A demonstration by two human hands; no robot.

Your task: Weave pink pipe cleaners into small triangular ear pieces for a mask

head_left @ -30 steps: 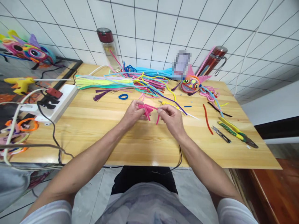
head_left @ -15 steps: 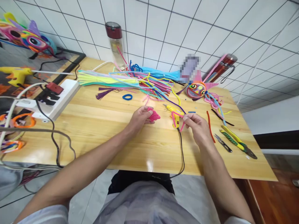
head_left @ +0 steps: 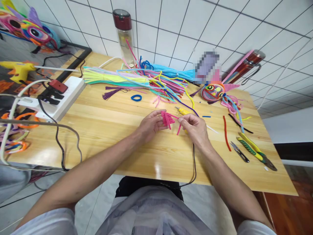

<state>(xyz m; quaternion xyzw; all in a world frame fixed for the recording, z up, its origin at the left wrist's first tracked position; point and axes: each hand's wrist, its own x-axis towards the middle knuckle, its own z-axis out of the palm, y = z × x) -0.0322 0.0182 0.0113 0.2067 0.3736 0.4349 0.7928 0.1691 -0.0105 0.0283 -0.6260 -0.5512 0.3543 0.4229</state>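
Wooden table [head_left: 146, 163]: pink piece [head_left: 171, 120] cradled by half-curled left hand [head_left: 151, 125], bent strip [head_left: 174, 116] pinched by right hand [head_left: 195, 128] (presumably for fine control).

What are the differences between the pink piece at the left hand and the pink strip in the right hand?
The pink piece is broad and looks ridged; the pink strip is thin and sharply bent.
The pink piece is held at the fingers of the left hand; the pink strip is pinched by the right hand.
Both are bright pink.
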